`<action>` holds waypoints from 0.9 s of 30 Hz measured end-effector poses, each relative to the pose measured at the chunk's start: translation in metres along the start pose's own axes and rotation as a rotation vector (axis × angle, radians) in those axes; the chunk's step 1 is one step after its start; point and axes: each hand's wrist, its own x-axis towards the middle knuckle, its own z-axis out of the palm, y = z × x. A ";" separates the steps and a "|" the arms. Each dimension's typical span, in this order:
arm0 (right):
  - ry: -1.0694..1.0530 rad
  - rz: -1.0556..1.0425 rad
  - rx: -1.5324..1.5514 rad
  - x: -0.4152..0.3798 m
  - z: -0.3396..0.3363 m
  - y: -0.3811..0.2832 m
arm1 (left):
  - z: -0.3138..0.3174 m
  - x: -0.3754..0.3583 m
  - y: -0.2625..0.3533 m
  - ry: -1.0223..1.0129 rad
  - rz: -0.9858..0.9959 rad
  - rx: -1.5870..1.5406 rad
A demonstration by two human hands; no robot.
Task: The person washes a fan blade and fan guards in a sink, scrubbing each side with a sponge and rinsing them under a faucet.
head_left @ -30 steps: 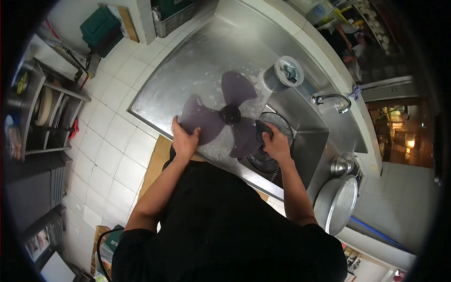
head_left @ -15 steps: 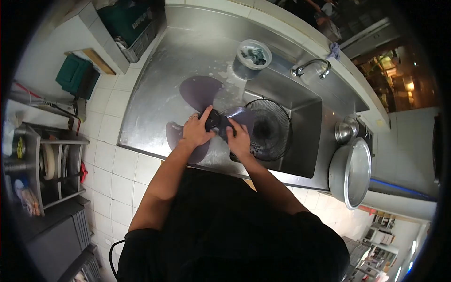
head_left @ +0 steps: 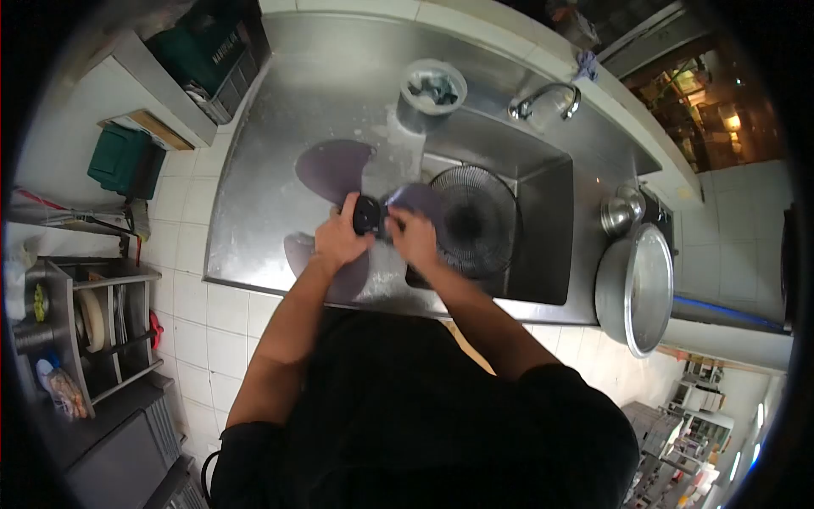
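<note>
A fan blade [head_left: 335,168] with translucent purple vanes and a black hub lies wet on the steel counter, its right vane reaching over the sink's edge. My left hand [head_left: 339,240] is closed around the left side of the hub. Close to the hub's right side, my right hand [head_left: 413,240] has its fingers curled together at the base of the right vane. Motion blur hides whatever is between those fingers. A dark round fan grille [head_left: 496,199] sits in the sink just beyond my right hand.
A plastic tub [head_left: 421,114] of suds and a dark green cloth or scourer stands behind the blade. A curved faucet [head_left: 543,95] rises behind the sink [head_left: 543,246]. To the right are a large metal basin [head_left: 612,288] and small metal bowls [head_left: 623,208].
My right hand's fingers have gone from spread beside the hub to curled together. The left hand still holds the hub, which appears tilted up more. The camera view has shifted slightly.
</note>
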 end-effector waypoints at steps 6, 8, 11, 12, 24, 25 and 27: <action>-0.177 -0.105 -0.127 0.018 -0.026 0.002 | -0.008 0.007 0.001 -0.016 0.042 0.014; -0.130 -0.070 -0.022 0.026 -0.020 0.001 | -0.007 0.000 0.002 -0.031 0.018 0.030; -0.048 0.017 -0.014 0.036 -0.012 -0.015 | -0.004 0.001 0.001 -0.018 0.008 0.033; -0.035 -0.014 -0.019 0.026 -0.008 -0.007 | -0.004 0.000 0.000 -0.014 0.014 0.036; -0.122 -0.165 -0.258 0.029 -0.028 0.011 | -0.001 -0.007 0.011 0.041 -0.017 0.001; -0.038 -0.011 -0.203 0.042 -0.031 0.025 | -0.001 -0.013 0.012 0.035 -0.037 -0.013; 0.122 0.288 -0.102 0.064 -0.037 0.049 | 0.003 -0.018 0.010 0.026 -0.066 -0.035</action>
